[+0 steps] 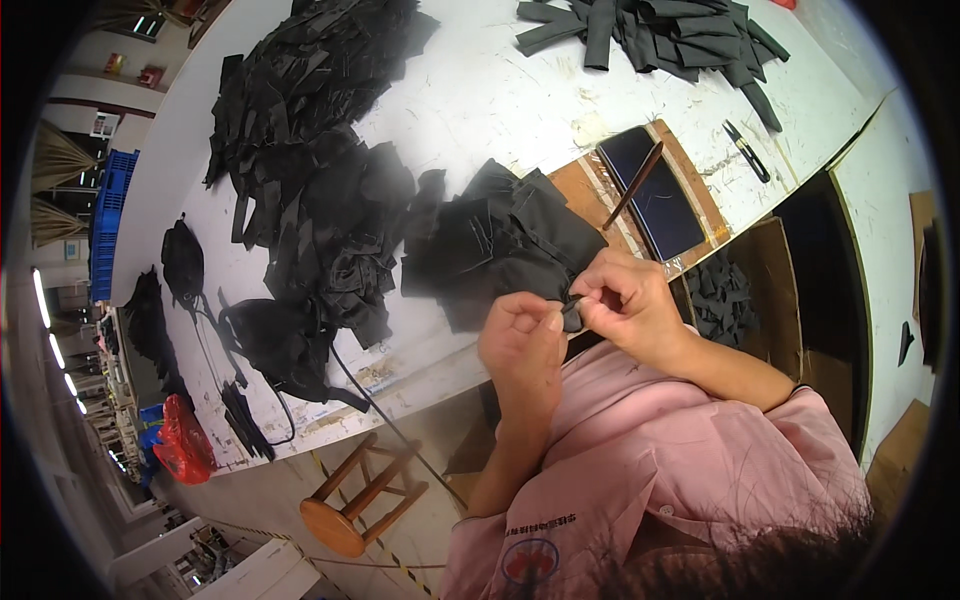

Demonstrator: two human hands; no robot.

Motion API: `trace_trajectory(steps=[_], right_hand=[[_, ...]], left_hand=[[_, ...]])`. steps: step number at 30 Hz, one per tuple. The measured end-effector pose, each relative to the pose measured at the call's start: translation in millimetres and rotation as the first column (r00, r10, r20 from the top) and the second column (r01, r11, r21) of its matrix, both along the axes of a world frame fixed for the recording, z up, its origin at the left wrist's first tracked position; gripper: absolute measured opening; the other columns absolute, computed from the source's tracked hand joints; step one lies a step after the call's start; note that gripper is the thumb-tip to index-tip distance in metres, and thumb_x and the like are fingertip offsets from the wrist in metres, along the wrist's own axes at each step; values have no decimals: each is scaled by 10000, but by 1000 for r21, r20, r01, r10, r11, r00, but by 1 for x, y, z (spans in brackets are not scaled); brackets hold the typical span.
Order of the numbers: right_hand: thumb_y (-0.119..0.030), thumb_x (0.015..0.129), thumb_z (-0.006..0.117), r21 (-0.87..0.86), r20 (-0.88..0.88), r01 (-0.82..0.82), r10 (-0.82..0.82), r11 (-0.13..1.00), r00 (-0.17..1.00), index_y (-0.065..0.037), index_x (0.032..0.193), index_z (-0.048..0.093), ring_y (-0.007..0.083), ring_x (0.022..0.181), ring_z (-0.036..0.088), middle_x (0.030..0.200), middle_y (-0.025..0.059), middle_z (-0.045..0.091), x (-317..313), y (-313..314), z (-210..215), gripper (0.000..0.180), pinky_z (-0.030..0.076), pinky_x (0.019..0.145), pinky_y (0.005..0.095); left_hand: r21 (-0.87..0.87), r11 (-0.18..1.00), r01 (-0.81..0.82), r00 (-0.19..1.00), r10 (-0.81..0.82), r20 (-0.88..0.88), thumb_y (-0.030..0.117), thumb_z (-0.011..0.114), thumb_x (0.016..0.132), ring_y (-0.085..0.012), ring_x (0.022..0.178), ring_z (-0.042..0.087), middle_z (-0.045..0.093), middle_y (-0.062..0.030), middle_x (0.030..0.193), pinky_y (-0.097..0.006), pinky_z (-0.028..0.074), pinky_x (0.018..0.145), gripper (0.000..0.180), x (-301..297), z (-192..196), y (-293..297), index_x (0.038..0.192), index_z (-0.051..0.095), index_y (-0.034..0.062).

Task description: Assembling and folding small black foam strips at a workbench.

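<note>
Between my two hands, just off the table's near edge, is a small dark fabric piece [572, 318]. My left hand [525, 335] pinches one side of it with thumb and forefinger. From the other side my right hand [625, 300] grips it, fingers curled and close to the left thumb. Right behind my hands lies a loose stack of black cloth pieces [490, 240] on the white table [470, 110]. Part of the held piece is hidden by my fingers.
A large heap of black cloth scraps [310, 90] covers the left. Dark strips [670, 35] lie at the far right. A phone [655, 195] rests on a brown board, near thread snips [746, 152]. Below right stands a cardboard box [775, 270]; a wooden stool [335, 525] stands lower left.
</note>
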State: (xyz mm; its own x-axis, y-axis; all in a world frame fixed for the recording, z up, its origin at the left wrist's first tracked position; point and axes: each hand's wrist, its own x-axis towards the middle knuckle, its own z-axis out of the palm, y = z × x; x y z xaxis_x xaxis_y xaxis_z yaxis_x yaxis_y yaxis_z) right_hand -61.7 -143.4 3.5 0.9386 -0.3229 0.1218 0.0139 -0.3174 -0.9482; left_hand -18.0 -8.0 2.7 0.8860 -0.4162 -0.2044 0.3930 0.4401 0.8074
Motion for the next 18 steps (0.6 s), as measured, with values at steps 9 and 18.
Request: trace_trajectory(steps=[9,18], right_hand=[[-119,853,620,981,-77,11,338,193,938,-31,797,595,61,557,392,663,-19,475,3,-6,-7,108,337,505,203],[-240,905,567,812,-43,-159,328,562,944,-67,761,515,49,558,360,655,-42,436,8,-2,-8,232,310,501,197]], left_hand=[[333,919,-210,951,113,288,-136,541,748,-32,561,475,568,-45,753,-152,383,537,251,-1,-1,-10,979,528,-36],[261,936,-238,933,145,331,-148,558,748,-61,663,570,638,-109,875,-177,450,595,259,3,-4,0,974,546,-22]])
